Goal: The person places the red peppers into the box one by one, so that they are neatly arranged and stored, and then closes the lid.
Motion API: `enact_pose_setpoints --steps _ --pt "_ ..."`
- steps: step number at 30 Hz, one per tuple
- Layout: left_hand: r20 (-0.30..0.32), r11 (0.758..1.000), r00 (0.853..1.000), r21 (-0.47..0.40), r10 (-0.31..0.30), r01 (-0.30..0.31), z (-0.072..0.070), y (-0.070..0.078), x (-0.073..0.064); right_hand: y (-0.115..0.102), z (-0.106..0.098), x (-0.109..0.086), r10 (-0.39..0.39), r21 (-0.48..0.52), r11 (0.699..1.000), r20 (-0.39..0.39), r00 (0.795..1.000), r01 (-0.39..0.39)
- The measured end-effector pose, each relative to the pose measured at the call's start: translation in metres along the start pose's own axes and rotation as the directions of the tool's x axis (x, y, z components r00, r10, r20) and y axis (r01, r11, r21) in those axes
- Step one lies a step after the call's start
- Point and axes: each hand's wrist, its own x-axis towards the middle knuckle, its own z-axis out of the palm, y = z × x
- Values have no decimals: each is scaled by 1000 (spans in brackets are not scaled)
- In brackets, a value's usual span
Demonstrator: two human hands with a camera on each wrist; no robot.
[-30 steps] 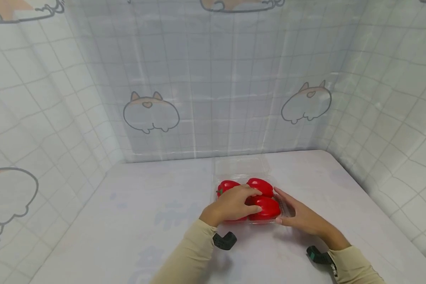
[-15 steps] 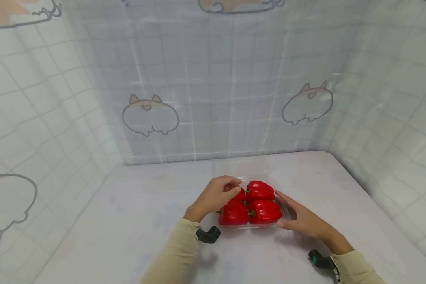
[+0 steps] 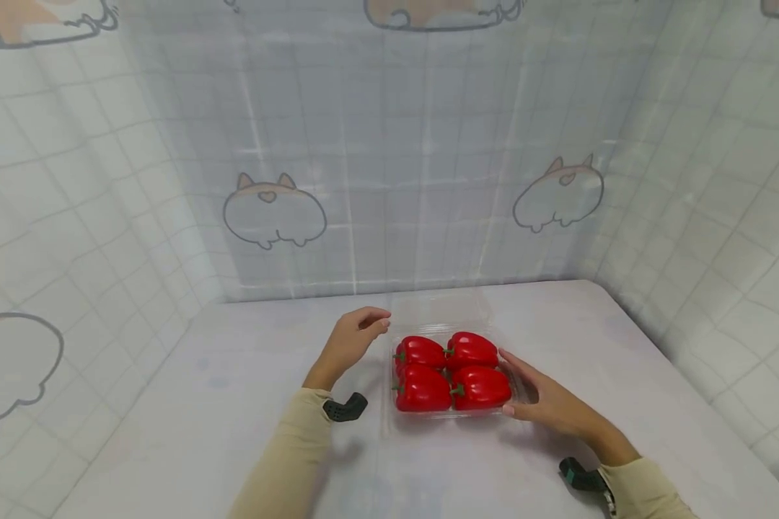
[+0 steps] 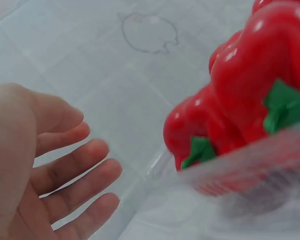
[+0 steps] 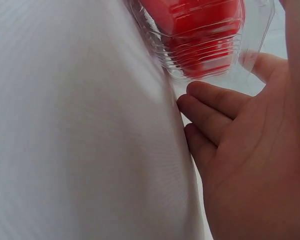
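A clear plastic clamshell box [image 3: 451,414] holds several glossy red bell peppers [image 3: 483,389] with green stems, set in two rows. Its transparent lid [image 3: 438,308] lies folded back behind it. To the left of the box, my left hand [image 3: 347,342] hovers with loosely extended fingers and nothing in them. The left wrist view has that hand [image 4: 50,165] apart from the box wall and the peppers [image 4: 260,65]. At the right end of the box rests my right hand [image 3: 555,404], thumb and fingers spread along its side. A fingertip touches the ribbed wall in the right wrist view.
The box stands on a pale covered table [image 3: 253,404]. A grid-patterned curtain [image 3: 389,180] with cartoon dog drawings closes off the back and both sides. A dark camera mount is strapped to each wrist, below sand-coloured sleeves [image 3: 292,440].
My left hand has lifted off the peppers and moved left, clear of the box, uncovering the left-hand peppers. My right hand has stayed at the box's right end.
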Motion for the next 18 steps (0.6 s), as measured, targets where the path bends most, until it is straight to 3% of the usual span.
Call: enact_pose_setpoints --steps 5,11,18 --pt "-19 995 996 -36 -89 88 1 -18 10 -1 1 0 10 0 1000 1 1000 -10" --pt "-19 982 983 -55 -182 180 7 -28 19 -1 0 -1 2 -11 1000 -2 1000 -2" --pt "-17 978 981 -74 -195 193 8 -32 30 0 1 1 14 6 1000 -5 1000 -14"
